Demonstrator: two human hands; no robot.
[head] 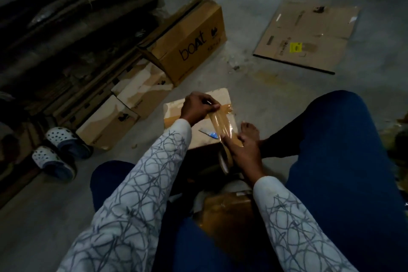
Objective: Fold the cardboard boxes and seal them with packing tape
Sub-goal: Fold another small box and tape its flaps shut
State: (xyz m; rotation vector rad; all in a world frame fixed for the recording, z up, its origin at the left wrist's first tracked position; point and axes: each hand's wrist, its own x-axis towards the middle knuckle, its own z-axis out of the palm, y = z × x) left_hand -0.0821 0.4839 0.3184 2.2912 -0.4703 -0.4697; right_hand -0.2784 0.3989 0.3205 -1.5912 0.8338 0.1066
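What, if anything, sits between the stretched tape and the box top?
Nothing visible. The tape strip runs from the left hand to the roll in the right hand, over the box top. A small blue scrap lies beside it.

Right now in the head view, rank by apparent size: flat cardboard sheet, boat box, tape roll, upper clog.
1. flat cardboard sheet and boat box: alike, unranked; the sheet lies farther off.
2. upper clog
3. tape roll, partly behind the right hand

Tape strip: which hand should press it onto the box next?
Probably left hand: it pinches the tape strip over the box top; right hand grips the tape roll.
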